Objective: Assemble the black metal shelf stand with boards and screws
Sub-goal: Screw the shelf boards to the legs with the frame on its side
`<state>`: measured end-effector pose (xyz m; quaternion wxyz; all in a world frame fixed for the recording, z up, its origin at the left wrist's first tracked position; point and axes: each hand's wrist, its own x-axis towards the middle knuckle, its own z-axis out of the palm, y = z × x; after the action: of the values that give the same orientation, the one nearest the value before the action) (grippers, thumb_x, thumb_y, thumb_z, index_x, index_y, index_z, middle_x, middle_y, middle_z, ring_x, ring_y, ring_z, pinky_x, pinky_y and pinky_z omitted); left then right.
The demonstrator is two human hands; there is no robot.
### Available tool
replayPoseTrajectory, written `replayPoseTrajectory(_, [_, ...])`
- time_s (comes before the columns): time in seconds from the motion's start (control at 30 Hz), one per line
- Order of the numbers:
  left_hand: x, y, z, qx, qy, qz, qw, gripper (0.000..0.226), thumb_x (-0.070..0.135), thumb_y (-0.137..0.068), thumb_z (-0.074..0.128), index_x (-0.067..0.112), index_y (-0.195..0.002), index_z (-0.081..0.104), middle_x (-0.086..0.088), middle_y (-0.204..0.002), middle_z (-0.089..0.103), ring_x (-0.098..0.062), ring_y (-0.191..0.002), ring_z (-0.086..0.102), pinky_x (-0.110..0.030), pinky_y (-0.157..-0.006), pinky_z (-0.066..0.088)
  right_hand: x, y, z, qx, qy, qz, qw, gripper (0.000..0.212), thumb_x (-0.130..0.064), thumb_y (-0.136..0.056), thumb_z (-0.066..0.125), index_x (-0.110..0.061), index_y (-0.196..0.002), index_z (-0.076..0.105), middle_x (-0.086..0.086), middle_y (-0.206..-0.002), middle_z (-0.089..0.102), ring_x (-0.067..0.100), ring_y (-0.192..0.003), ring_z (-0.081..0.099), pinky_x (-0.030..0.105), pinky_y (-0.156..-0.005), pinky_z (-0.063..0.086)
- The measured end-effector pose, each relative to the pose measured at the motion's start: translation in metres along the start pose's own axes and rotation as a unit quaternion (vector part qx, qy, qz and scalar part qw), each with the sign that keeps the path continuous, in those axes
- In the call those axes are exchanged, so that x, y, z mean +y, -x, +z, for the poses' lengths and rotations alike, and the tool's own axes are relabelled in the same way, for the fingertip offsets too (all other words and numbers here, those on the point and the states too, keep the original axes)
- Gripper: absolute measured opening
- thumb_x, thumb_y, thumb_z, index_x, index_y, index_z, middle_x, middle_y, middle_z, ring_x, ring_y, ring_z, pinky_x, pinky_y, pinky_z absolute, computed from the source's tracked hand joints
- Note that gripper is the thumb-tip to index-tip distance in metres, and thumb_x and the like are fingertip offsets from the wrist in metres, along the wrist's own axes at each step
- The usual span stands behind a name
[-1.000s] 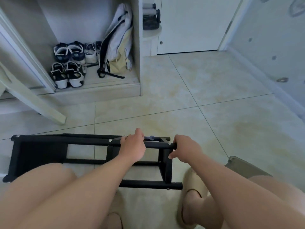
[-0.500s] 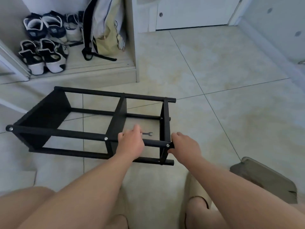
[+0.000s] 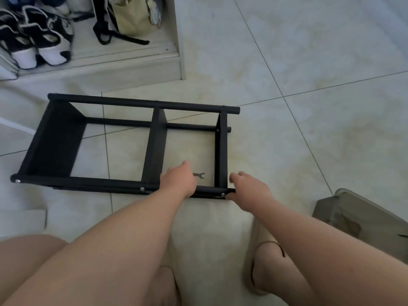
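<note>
The black metal shelf stand (image 3: 154, 138) lies on its side on the tiled floor, its three black boards standing upright between four round bars. My left hand (image 3: 180, 181) grips the near top bar between the middle board and the right board. At the right end of that same bar my right hand (image 3: 249, 189) holds the bar's tip, beside a silver screw head (image 3: 223, 195). A small silver wrench (image 3: 199, 175) lies on the floor inside the frame, just past my left hand.
An open cabinet at the back left holds several black-and-white shoes (image 3: 37, 45) and a beige bag (image 3: 132, 16). A grey-green box (image 3: 357, 219) sits on the floor at the right. My knees and slippered foot (image 3: 265, 261) fill the foreground.
The stand has moved from tipped up toward me to lying lower and flatter on the floor. The view has dropped downward. Both hands have stayed on the near bar.
</note>
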<state>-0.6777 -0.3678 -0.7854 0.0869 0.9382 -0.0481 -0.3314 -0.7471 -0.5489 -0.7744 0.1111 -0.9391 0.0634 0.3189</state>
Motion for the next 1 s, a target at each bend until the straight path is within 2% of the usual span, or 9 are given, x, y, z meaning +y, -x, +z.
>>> replayPoseTrajectory(0.1, [0.014,-0.004,-0.046,-0.031,-0.036,0.039,0.998,0.028,0.012,-0.095,0.047,0.012,-0.117,0.065,-0.01,-0.113,0.067,-0.032,-0.106,0.061,-0.04,-0.092,0.047,0.003,0.002,-0.042,0.015,0.003,-0.008,1.0,0.056,-0.049,-0.095,0.061,-0.021,-0.14,0.044,0.0,-0.136,0.051,0.027,-0.12,0.055,0.04,-0.086,0.047])
replayPoseTrajectory(0.2, [0.028,-0.008,-0.095,-0.043,-0.066,0.117,0.99,0.021,0.012,-0.094,0.059,0.008,-0.108,0.074,-0.01,-0.105,0.073,-0.028,-0.098,0.067,-0.038,-0.084,0.055,0.005,0.004,-0.08,0.04,0.061,-0.064,0.995,0.064,-0.053,-0.096,0.057,-0.022,-0.149,0.036,0.001,-0.145,0.046,0.028,-0.129,0.048,0.043,-0.095,0.045])
replayPoseTrajectory(0.27, [0.031,-0.007,-0.113,-0.046,-0.077,0.166,0.982,0.018,0.015,-0.093,0.065,0.014,-0.105,0.078,0.0,-0.096,0.073,-0.017,-0.088,0.066,-0.031,-0.074,0.054,0.007,0.004,-0.089,0.043,0.113,-0.11,0.987,0.069,-0.056,-0.096,0.055,-0.023,-0.152,0.031,0.001,-0.149,0.043,0.028,-0.133,0.043,0.043,-0.1,0.043])
replayPoseTrajectory(0.33, [0.028,-0.006,-0.115,-0.049,-0.063,0.192,0.978,0.015,0.017,-0.091,0.068,0.021,-0.101,0.079,0.011,-0.083,0.067,-0.006,-0.074,0.057,-0.022,-0.06,0.043,0.011,0.004,-0.087,0.037,0.137,-0.142,0.98,0.077,-0.059,-0.095,0.055,-0.024,-0.156,0.024,-0.002,-0.157,0.035,0.026,-0.141,0.034,0.042,-0.108,0.039])
replayPoseTrajectory(0.53, [0.013,-0.045,-0.065,-0.111,0.002,0.155,0.982,0.011,0.018,-0.088,0.073,0.028,-0.084,0.072,0.005,-0.095,0.071,-0.01,-0.083,0.061,-0.02,-0.062,0.042,0.021,-0.018,-0.046,0.023,0.148,-0.173,0.973,0.117,-0.083,-0.08,0.049,-0.021,-0.16,-0.009,-0.007,-0.168,-0.013,0.022,-0.155,-0.008,0.045,-0.123,0.014])
replayPoseTrajectory(0.67, [0.013,-0.078,-0.039,-0.136,0.054,0.144,0.979,0.022,0.019,-0.09,0.069,0.035,-0.076,0.064,0.013,-0.087,0.064,-0.004,-0.08,0.055,-0.02,-0.06,0.039,0.021,-0.048,-0.028,0.038,0.156,-0.191,0.968,0.137,-0.097,-0.062,0.033,-0.015,-0.158,-0.019,-0.002,-0.163,-0.032,0.023,-0.153,-0.022,0.051,-0.125,0.002])
replayPoseTrajectory(0.73, [0.012,-0.091,-0.023,-0.151,0.12,0.133,0.972,0.022,0.017,-0.09,0.067,0.034,-0.077,0.065,0.013,-0.085,0.063,-0.003,-0.079,0.056,-0.019,-0.063,0.043,0.022,-0.059,-0.019,0.043,0.153,-0.202,0.966,0.141,-0.1,-0.06,0.03,-0.012,-0.158,-0.018,0.002,-0.162,-0.035,0.022,-0.152,-0.026,0.053,-0.125,-0.001])
replayPoseTrajectory(0.83, [0.008,-0.102,-0.003,-0.187,0.209,0.09,0.955,0.015,0.014,-0.09,0.065,0.026,-0.082,0.07,0.001,-0.091,0.069,-0.01,-0.083,0.062,-0.027,-0.075,0.057,0.028,-0.069,-0.008,0.058,0.143,-0.225,0.962,0.145,-0.104,-0.059,0.028,-0.006,-0.159,-0.01,0.008,-0.165,-0.028,0.024,-0.153,-0.024,0.057,-0.124,0.0])
replayPoseTrajectory(1.0, [0.0,-0.109,0.005,-0.228,0.236,0.082,0.941,0.013,0.009,-0.089,0.063,0.019,-0.087,0.072,0.003,-0.085,0.072,-0.009,-0.082,0.067,-0.027,-0.08,0.058,0.039,-0.074,0.006,0.082,0.141,-0.257,0.952,0.146,-0.102,-0.061,0.034,-0.001,-0.159,-0.004,0.016,-0.167,-0.017,0.03,-0.155,-0.014,0.062,-0.123,0.005])
